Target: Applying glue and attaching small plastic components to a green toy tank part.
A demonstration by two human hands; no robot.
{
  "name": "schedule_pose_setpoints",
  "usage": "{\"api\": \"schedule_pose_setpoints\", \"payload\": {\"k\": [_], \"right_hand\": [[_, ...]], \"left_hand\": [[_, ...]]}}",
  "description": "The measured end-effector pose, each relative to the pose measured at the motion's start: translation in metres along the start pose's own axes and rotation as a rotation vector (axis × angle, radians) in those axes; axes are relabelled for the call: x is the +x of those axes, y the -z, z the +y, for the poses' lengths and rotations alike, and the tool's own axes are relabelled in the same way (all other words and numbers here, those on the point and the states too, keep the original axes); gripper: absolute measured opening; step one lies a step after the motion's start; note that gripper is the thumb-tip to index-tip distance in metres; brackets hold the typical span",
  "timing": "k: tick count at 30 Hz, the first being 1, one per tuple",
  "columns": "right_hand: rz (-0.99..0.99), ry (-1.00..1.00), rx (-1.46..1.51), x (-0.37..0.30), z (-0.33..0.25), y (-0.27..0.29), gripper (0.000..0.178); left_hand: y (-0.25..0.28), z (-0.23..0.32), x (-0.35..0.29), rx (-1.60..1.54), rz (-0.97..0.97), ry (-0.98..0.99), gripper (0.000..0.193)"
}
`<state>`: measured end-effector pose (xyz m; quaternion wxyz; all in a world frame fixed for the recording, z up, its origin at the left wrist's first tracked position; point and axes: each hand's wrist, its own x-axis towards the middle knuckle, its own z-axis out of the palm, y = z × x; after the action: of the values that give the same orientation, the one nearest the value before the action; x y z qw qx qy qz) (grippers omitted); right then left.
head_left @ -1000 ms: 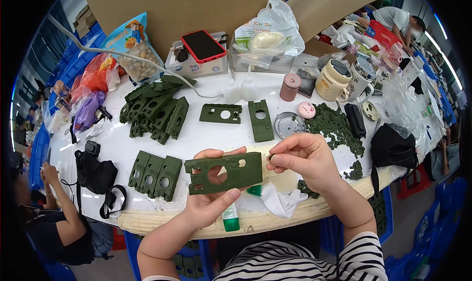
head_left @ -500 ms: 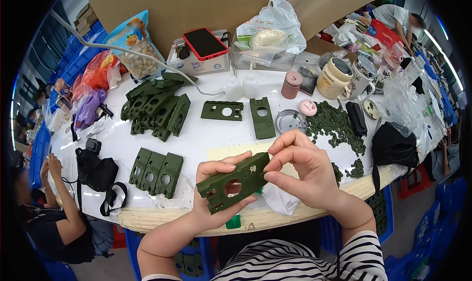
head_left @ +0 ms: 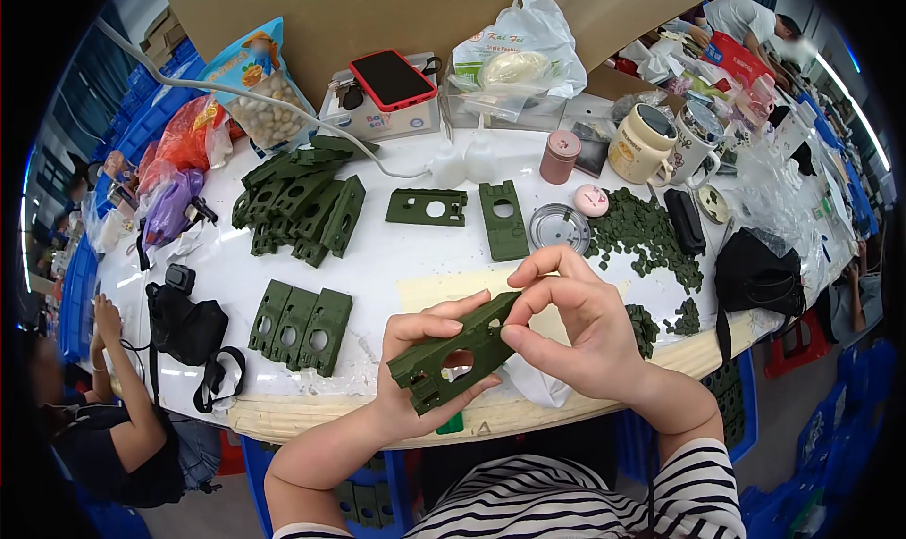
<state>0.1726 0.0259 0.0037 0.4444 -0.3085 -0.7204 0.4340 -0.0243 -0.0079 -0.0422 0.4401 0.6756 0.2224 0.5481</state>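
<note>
A dark green plastic toy tank hull [head_left: 484, 343], with a large round hole and a smaller opening, is held up at a tilt above the table's near edge. My left hand [head_left: 389, 405] grips it, fingers along the far side and thumb along the near side. At the hull's right end, beside the smaller opening, my right hand [head_left: 590, 345] pinches thumb and forefinger together. Whether a small part sits between those fingertips is hidden. Right of that hand lies a small heap of little green pieces [head_left: 642, 329], with a larger spread of green pieces [head_left: 642, 232] beyond.
Three similar hulls [head_left: 300, 327] lie side by side at left, behind them a stacked pile of hulls [head_left: 297, 199]. Two single hulls [head_left: 507, 237] rest mid-table. Around stand a round clear dish [head_left: 559, 229], mugs [head_left: 644, 147] and a black bag [head_left: 758, 279]. Another person [head_left: 118, 435] sits at left.
The hull has turned slightly in my left hand, showing more of its near side. My right fingertips have come over the edge of the smaller opening.
</note>
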Motion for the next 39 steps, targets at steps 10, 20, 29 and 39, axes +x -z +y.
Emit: {"api": "schedule_pose_setpoints", "payload": {"k": [10, 20, 29, 39], "right_hand": [[0.001, 0.002, 0.033, -0.0006, 0.0035, -0.0018, 0.008], [0.014, 0.021, 0.005, -0.0002, 0.0041, -0.0037, 0.007], [0.039, 0.061, -0.066, 0.0007, 0.0028, -0.0056, 0.008], [0.039, 0.071, -0.077, 0.0017, 0.0041, -0.0054, 0.012]], "left_hand": [[-0.0001, -0.0001, 0.0006, 0.017, -0.009, -0.019, 0.062], [-0.0008, -0.0010, 0.0005, 0.041, -0.006, -0.049, 0.062], [-0.0013, -0.0045, -0.0012, 0.085, 0.019, -0.085, 0.061], [-0.0010, -0.0050, 0.0001, 0.120, 0.007, -0.136, 0.061]]}}
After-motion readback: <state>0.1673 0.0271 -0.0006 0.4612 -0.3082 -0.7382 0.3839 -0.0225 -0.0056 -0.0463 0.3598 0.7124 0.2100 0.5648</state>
